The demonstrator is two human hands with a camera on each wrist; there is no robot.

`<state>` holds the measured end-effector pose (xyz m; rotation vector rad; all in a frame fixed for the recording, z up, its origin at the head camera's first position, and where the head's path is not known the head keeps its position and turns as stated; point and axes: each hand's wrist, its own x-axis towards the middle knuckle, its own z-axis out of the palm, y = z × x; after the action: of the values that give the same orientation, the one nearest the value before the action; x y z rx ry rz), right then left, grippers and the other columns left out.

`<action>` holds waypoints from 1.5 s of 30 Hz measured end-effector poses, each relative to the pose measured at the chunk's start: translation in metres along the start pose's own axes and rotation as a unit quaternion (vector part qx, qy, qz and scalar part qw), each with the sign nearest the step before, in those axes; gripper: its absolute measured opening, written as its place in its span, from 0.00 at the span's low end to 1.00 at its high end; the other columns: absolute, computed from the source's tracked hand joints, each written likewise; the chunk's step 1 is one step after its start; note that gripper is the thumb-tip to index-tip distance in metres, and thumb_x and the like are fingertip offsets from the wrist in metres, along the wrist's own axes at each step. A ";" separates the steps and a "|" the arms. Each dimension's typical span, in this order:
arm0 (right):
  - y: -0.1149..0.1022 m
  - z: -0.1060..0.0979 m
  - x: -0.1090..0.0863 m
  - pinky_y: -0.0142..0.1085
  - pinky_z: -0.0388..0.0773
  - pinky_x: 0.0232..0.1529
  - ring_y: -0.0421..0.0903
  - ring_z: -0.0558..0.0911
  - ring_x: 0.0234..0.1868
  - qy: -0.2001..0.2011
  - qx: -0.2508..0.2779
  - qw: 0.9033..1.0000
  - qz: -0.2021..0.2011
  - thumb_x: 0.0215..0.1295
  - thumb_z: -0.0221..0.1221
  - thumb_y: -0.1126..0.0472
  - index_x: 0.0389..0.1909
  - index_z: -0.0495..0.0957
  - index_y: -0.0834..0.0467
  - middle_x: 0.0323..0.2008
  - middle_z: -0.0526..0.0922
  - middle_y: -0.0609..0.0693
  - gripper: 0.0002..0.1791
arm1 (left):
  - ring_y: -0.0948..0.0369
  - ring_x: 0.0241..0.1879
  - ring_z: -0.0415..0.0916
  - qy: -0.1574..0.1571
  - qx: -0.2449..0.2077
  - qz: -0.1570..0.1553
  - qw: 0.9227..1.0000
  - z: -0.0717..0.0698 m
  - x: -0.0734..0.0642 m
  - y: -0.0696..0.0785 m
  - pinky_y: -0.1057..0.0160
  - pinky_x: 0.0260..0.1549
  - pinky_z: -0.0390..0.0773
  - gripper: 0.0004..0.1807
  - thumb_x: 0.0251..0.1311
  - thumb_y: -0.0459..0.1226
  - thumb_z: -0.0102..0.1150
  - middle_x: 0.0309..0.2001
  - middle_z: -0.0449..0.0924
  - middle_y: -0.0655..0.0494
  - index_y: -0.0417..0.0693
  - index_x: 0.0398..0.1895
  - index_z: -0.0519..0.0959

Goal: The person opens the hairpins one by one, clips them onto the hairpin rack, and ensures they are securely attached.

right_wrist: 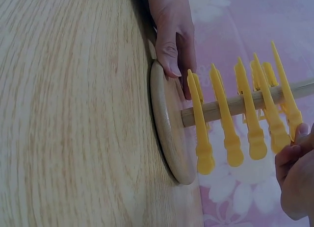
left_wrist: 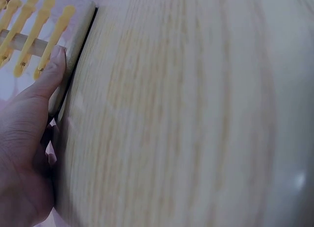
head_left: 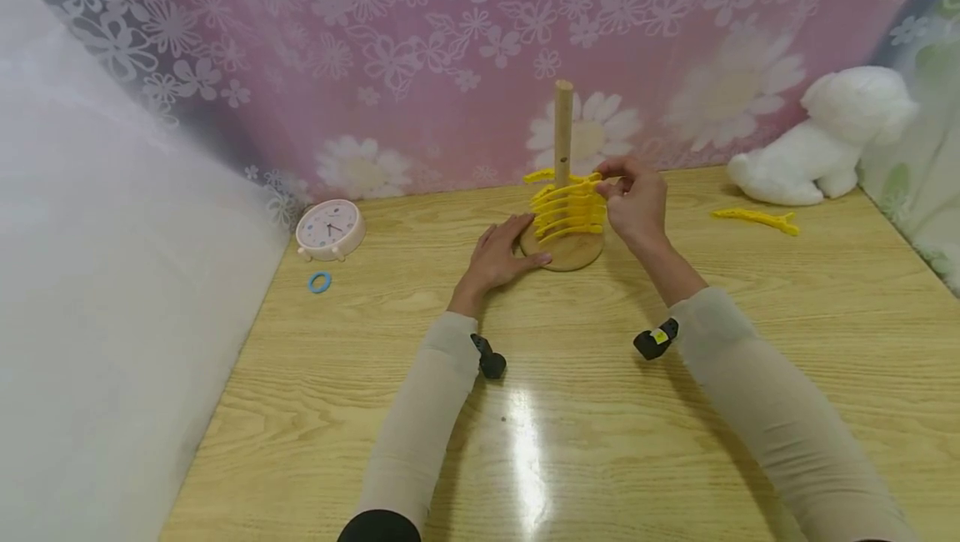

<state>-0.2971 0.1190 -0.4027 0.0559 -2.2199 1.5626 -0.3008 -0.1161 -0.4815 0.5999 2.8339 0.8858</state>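
A wooden stand with an upright post [head_left: 563, 129] and a round base [head_left: 570, 258] stands near the back of the table. Several yellow hair clips [head_left: 577, 213] are clamped along the post, one above another. My left hand [head_left: 497, 257] holds the base at its left side, thumb on the front rim and fingers farther back. On the right, my right hand [head_left: 636, 204] pinches the handle end of the uppermost clip [right_wrist: 290, 102], which lies against the post. In the left wrist view the thumb [left_wrist: 51, 75] presses on the base. Part of the right hand is cut off in its wrist view.
Another yellow hair clip [head_left: 757, 218] lies on the table to the right, before a white plush dog [head_left: 817, 146]. At the left are a pink alarm clock [head_left: 330, 229] and a blue ring [head_left: 319, 282]. A flowered pink curtain [head_left: 450, 50] hangs behind the stand.
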 end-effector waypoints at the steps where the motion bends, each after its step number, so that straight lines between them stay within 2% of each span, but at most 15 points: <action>1: 0.000 0.000 0.000 0.23 0.66 0.21 0.36 0.68 0.21 0.000 0.000 1.000 0.000 0.69 0.61 0.76 0.43 0.85 0.64 0.41 0.85 0.56 0.08 | 0.63 0.83 0.43 0.000 0.000 0.001 1.000 0.000 0.000 0.000 0.59 0.81 0.33 0.49 0.68 0.64 0.59 0.83 0.50 0.61 0.62 0.85 0.51; 8: 0.004 -0.003 0.001 0.24 0.67 0.21 0.38 0.70 0.23 0.001 -0.009 1.000 0.002 0.68 0.57 0.78 0.43 0.85 0.63 0.42 0.86 0.54 0.12 | 0.64 0.83 0.42 -0.005 0.004 0.001 1.000 -0.001 0.000 0.001 0.59 0.81 0.33 0.49 0.68 0.64 0.59 0.84 0.49 0.61 0.63 0.85 0.50; 20: 0.006 -0.006 0.001 0.24 0.69 0.24 0.39 0.71 0.24 -0.014 -0.032 0.999 -0.006 0.72 0.57 0.75 0.47 0.86 0.62 0.45 0.86 0.57 0.12 | 0.64 0.83 0.42 -0.007 -0.001 -0.001 1.000 -0.001 0.000 0.001 0.58 0.81 0.33 0.49 0.68 0.65 0.58 0.84 0.49 0.61 0.63 0.85 0.50; 27: 0.006 -0.007 0.000 0.24 0.68 0.22 0.39 0.71 0.21 -0.026 -0.029 0.999 -0.008 0.70 0.52 0.78 0.48 0.86 0.61 0.46 0.86 0.55 0.18 | 0.65 0.83 0.42 -0.008 0.000 -0.002 1.000 0.000 0.001 -0.001 0.61 0.80 0.31 0.49 0.68 0.64 0.58 0.84 0.48 0.62 0.64 0.85 0.49; 30: 0.006 -0.008 -0.001 0.25 0.65 0.19 0.37 0.66 0.17 -0.036 -0.013 0.999 -0.009 0.72 0.56 0.76 0.50 0.86 0.61 0.46 0.85 0.55 0.14 | 0.64 0.83 0.42 -0.009 -0.001 -0.003 1.000 0.000 0.001 -0.002 0.61 0.80 0.31 0.49 0.68 0.64 0.58 0.84 0.49 0.62 0.64 0.86 0.49; 34: 0.009 -0.011 -0.003 0.28 0.62 0.13 0.37 0.61 0.12 -0.064 0.033 0.997 0.002 0.74 0.60 0.70 0.54 0.84 0.63 0.51 0.84 0.56 0.11 | 0.64 0.83 0.42 -0.007 0.001 -0.005 1.000 -0.001 0.001 -0.002 0.61 0.81 0.32 0.49 0.68 0.64 0.59 0.84 0.49 0.62 0.64 0.85 0.49; 39: 0.014 -0.014 -0.006 0.31 0.68 0.12 0.40 0.65 0.10 -0.087 0.093 0.992 0.008 0.76 0.60 0.67 0.59 0.82 0.64 0.57 0.82 0.59 0.15 | 0.65 0.83 0.42 -0.004 -0.002 -0.004 1.000 -0.001 0.001 -0.001 0.61 0.81 0.32 0.49 0.68 0.64 0.59 0.84 0.49 0.62 0.64 0.85 0.50; 45: 0.019 -0.017 -0.009 0.34 0.71 0.14 0.42 0.66 0.11 -0.096 0.123 0.988 0.000 0.75 0.61 0.68 0.63 0.80 0.62 0.61 0.80 0.60 0.18 | 0.65 0.83 0.42 -0.007 0.000 -0.004 1.000 0.000 0.001 0.000 0.61 0.80 0.31 0.49 0.68 0.65 0.58 0.84 0.49 0.62 0.64 0.86 0.49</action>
<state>-0.2889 0.1395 -0.4183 0.2899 -2.1513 1.8943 -0.3015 -0.1162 -0.4816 0.5921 2.8213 0.8763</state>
